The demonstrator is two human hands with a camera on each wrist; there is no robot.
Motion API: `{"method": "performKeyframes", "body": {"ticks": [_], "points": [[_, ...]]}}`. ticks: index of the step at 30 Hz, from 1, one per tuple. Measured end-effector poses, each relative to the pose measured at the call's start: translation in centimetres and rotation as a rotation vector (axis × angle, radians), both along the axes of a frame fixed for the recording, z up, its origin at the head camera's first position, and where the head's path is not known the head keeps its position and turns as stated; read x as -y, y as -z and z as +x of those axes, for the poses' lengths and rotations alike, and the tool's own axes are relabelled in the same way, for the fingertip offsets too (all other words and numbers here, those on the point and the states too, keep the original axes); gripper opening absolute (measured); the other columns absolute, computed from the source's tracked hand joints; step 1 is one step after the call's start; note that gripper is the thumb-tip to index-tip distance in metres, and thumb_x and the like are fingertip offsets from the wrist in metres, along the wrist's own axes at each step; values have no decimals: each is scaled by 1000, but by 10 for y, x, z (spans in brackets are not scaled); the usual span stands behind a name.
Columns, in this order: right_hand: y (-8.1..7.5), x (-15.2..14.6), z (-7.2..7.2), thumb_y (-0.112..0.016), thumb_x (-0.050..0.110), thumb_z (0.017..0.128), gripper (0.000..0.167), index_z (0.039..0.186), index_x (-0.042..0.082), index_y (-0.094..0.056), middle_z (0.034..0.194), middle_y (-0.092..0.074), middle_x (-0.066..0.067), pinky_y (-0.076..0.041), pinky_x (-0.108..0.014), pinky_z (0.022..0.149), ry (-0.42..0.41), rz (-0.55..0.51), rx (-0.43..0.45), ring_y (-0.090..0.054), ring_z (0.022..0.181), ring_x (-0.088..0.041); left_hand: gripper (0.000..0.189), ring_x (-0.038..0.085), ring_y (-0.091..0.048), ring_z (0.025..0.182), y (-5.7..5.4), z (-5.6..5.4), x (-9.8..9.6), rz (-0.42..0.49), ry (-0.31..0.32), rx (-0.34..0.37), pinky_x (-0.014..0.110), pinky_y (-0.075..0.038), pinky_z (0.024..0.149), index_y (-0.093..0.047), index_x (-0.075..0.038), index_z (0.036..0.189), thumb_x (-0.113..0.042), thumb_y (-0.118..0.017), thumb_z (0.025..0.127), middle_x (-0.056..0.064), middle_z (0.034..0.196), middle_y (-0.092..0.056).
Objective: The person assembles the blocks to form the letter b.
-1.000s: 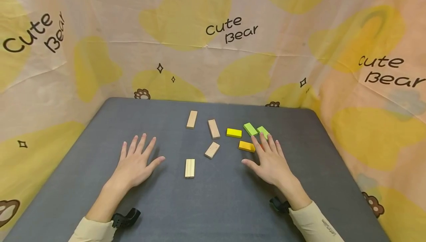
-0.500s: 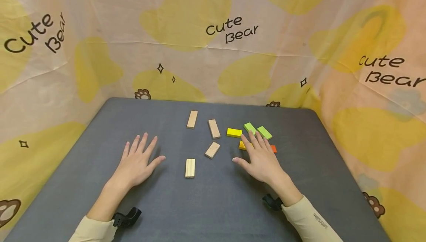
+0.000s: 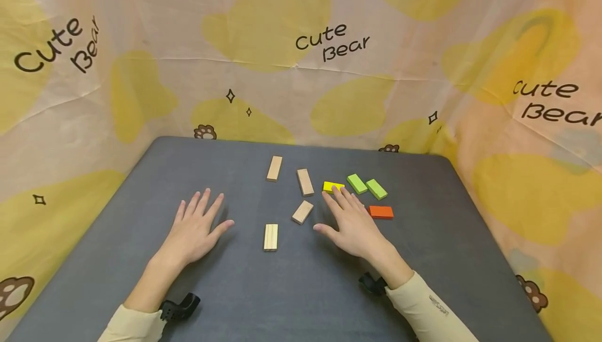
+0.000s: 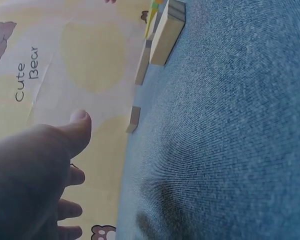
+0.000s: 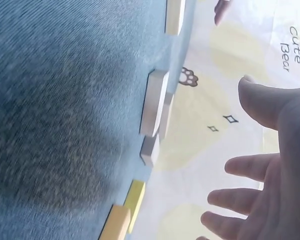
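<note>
My left hand (image 3: 194, 231) is held over the left part of the table with its fingers spread, touching no block. My right hand (image 3: 356, 231) also has spread fingers and holds nothing; its fingertips overlap the yellow block (image 3: 333, 185) in the head view. An amber block (image 5: 115, 223), hidden under that hand in the head view, shows in the right wrist view. Just right of the right hand lies an orange-red block (image 3: 381, 212). Two green blocks (image 3: 356, 183) lie behind it. Several plain wooden blocks (image 3: 270, 237) lie spread between the hands and farther back.
The grey table (image 3: 226, 289) has a rounded far edge. Printed cloth walls (image 3: 263, 86) stand behind it and at both sides. A black wrist camera (image 3: 180, 308) is strapped at the left sleeve, another camera (image 3: 372, 283) at the right.
My right hand has moved left, off the orange-red and green blocks and over the amber one toward the yellow one. The left hand stays almost still; the blocks lie as before.
</note>
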State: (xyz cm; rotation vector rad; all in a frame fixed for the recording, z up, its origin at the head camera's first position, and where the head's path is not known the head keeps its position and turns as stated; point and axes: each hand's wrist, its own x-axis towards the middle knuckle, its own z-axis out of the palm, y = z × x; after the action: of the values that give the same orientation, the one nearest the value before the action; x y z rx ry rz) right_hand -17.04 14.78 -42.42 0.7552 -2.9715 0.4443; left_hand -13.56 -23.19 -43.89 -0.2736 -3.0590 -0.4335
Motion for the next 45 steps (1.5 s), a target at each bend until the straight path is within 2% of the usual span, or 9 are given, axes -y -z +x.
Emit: {"method": "performKeyframes", "body": {"ticks": [6,15,38,45], "points": [[-1,9,-2,-61,59,96,82,159,13,-37,164,-30,-15,-21,-50,123,-41,-18,20,-25,152,-35,79,51,-17,149,3,-5,-2,11,18,-12,69,-8,118,-34,-3,158,-58,-49,102,31,162,-21],[1,25,-2,-62,59,95,80,157,12,-41,161,-37,-14,-31,-51,119,-80,-40,8,-36,147,-34,76,51,-20,148,6,-9,-6,25,43,-12,68,-11,118,-36,-4,157,-55,-49,103,32,161,-25],[-1,46,-2,-61,56,97,78,156,11,-41,160,-38,-13,-32,-47,119,-131,-30,17,-37,147,-30,74,52,-21,147,-2,-18,-13,23,66,4,69,-12,117,-37,-2,156,-52,-51,104,33,160,-25],[0,48,-1,-62,57,97,77,156,12,-41,160,-39,-11,-34,-47,118,-117,-15,33,-40,145,-30,73,53,-22,146,0,-19,-16,18,80,12,70,-13,117,-37,-2,156,-51,-52,103,33,159,-26]]}}
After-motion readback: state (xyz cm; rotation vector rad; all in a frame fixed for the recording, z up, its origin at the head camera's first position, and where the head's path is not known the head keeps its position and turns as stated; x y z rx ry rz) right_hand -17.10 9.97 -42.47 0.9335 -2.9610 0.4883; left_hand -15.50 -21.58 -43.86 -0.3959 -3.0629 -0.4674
